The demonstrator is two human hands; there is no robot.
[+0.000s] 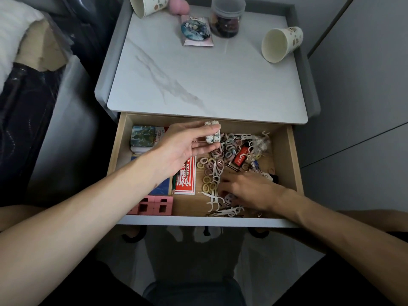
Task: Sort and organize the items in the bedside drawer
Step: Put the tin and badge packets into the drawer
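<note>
Boxes (142,136) and pink blocks (154,205) sit squared at the left of the drawer (293,162), seemingly sorted. Left hand (183,144), palm up, pinches small patterned pieces (213,134) at its fingertips, probably gathering a set. Right hand (251,191) lies among loose hair ties (229,146) and floss picks (220,208); whether its bent fingers grip anything is unclear.

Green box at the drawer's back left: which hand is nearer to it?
Left. The left hand is just right of the green box, holding small patterned pieces; the right hand rests at the front right of the drawer.
</note>
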